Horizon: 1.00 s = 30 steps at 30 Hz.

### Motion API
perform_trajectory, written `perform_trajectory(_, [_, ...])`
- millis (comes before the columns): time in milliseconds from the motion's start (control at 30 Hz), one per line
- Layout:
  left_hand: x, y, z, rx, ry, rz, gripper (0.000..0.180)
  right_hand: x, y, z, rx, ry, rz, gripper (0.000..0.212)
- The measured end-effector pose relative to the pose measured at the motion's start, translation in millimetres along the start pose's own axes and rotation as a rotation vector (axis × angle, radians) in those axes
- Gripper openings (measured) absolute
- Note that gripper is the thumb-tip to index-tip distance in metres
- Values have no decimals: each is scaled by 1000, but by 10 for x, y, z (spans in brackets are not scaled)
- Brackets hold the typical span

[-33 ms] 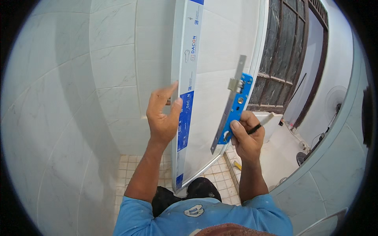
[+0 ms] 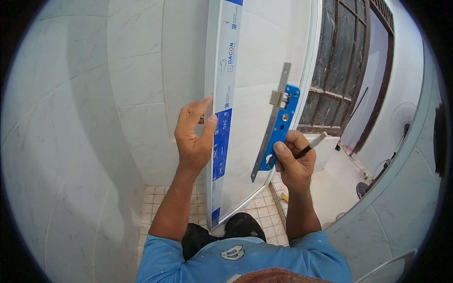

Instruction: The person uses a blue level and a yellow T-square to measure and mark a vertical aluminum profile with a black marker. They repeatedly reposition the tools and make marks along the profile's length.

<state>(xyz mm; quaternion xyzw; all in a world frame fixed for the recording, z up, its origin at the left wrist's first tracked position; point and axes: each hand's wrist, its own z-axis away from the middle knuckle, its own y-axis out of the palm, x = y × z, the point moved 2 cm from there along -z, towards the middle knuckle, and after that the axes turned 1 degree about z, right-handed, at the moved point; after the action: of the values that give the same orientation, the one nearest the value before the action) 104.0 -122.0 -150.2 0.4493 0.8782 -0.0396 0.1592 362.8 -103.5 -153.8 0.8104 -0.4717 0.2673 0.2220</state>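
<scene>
A door (image 2: 264, 61) stands with its narrow edge toward me, covered in white and blue protective film (image 2: 221, 151). My left hand (image 2: 193, 137) is at the left side of that edge, its thumb and index finger apart and their tips against it. My right hand (image 2: 297, 158) is shut on the lower end of a blue mortise lock (image 2: 283, 122), thumb on its face. The lock is held upright and slightly tilted, to the right of the door edge, its metal faceplate and latch toward the left. A marker-like stick (image 2: 312, 144), dark and pale, is tucked between the same hand's fingers.
Marbled tile wall (image 2: 137, 80) rises on the left. Small floor tiles (image 2: 153, 203) lie below, with a yellow object (image 2: 284, 197) by the threshold. Beyond the doorway are a dark-framed barred window (image 2: 332, 61), a fan (image 2: 403, 120) and cords.
My right hand has shifted the lock slightly left and up, turning its blue face a little more toward me. The left hand stays at the door edge.
</scene>
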Motion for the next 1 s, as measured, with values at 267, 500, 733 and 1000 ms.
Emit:
perform_trajectory(267, [74, 29, -276, -16, -77, 100, 34, -215, -6, -225, 69, 26, -60, 19])
perform_trajectory(500, [22, 7, -288, -76, 35, -73, 33, -324, 226, -472, 153, 2, -77, 18])
perform_trajectory(733, [-465, 18, -637, -54, 136, -285, 44, -270, 612, -1027, 244, -116, -127, 19])
perform_trajectory(1000, [-558, 35, -1156, -29, -107, -198, 46, -196, 858, -1367, 184, -169, -44, 18])
